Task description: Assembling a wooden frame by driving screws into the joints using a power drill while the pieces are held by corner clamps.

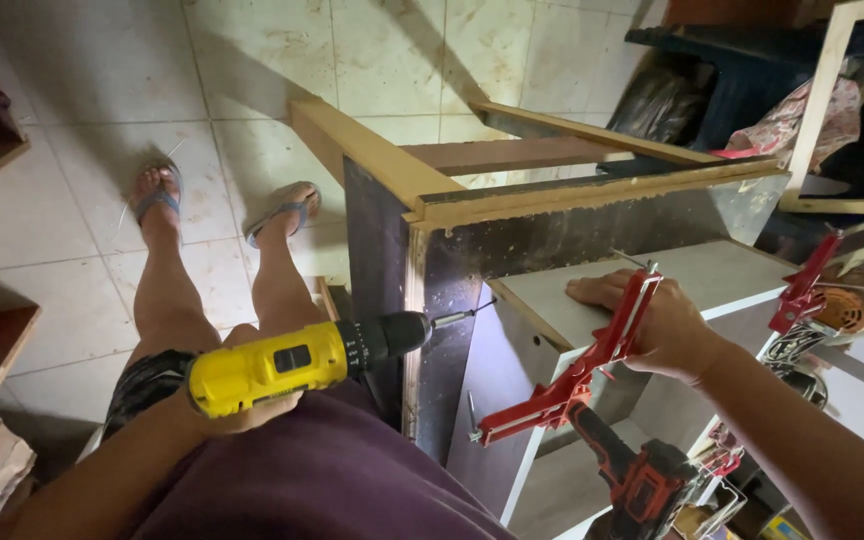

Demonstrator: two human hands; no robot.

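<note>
A single head-worn camera looks steeply down from the person's eye level, close over both arms. It faces forward past the lap to the tiled floor (82,170), with the panel's (432,290) top edge crossing mid-frame, very near.

Left hand (242,412) mostly hidden behind yellow drill (297,362); red-black drill (642,478) cut off by bottom edge.

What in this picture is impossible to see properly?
All in the head view:
- Left hand: fingers hidden under the yellow drill.
- Screw at the drill bit: too small to tell.
- Right hand: palm hidden behind the red corner clamp.
- Red drill: bottom cut off by the frame edge.
</note>
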